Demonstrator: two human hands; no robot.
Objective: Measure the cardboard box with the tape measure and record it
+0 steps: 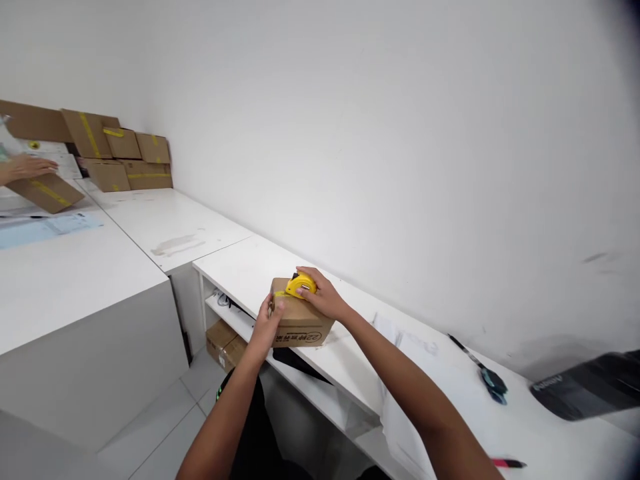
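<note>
Head view: seeing white counter [240,265], with brown carton [303,315] at its front edge, straight ahead; not making out carton's long axis for certain. Noting left hand [267,327] clasping carton's left side, thumb on top. Finding yellow tape measure [301,285] atop carton, toward its far side, within closed grip of right hand [326,295]; left thumb near but apart.

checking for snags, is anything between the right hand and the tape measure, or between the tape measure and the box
Nothing visible: the right hand holds the tape measure over the box's top. The left hand grips the box's left end, not between them.
</note>
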